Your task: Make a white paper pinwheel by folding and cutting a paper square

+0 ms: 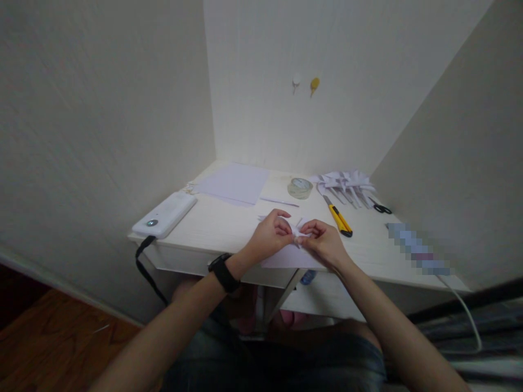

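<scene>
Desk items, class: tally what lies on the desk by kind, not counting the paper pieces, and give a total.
Tape roll: 1
Yellow utility knife: 1
Black-handled scissors: 1
White power bank: 1
Total: 4
The left hand and right hand pinch a small folded white paper.

Black wristwatch [223, 272], bare forearms, dark denim

Head-height view, down over desk [229, 228]

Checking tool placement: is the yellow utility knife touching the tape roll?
Apart. The head view shows bare tabletop between the yellow utility knife and the tape roll.
</scene>
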The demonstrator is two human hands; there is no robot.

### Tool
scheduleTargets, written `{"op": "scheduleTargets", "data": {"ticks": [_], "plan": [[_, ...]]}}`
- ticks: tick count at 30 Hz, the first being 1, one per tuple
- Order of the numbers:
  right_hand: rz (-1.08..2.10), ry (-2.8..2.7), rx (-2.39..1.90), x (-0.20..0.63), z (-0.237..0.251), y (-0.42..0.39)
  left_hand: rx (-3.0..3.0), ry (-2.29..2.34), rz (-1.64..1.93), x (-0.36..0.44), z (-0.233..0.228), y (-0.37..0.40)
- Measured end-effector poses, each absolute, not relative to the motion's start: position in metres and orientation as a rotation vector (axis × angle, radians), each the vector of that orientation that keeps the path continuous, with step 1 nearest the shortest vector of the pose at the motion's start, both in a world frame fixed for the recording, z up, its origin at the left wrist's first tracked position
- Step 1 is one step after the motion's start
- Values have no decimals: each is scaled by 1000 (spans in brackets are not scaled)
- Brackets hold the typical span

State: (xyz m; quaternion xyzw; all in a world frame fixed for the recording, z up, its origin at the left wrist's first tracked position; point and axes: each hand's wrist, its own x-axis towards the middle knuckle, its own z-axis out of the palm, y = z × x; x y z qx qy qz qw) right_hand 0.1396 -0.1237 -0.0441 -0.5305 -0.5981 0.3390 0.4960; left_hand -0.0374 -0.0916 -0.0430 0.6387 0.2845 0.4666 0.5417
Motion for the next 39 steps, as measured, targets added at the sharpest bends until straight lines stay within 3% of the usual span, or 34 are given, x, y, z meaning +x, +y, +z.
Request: {"op": "scheduleTargets", "data": {"ticks": [6,18,29,39], "plan": [[738,-1587,-1311,147,-36,-128,1595,759,1085,-38,-39,-87],[15,-2424,-1413,161,22,-134,2126,712,871,-35,-4,-93],[28,-2317,-1267,161,6,-142,2311,753,870,-30,4,-93],[60,-2210,-1447,162,2,-141,2397,823,839,-24,8,-89]]}}
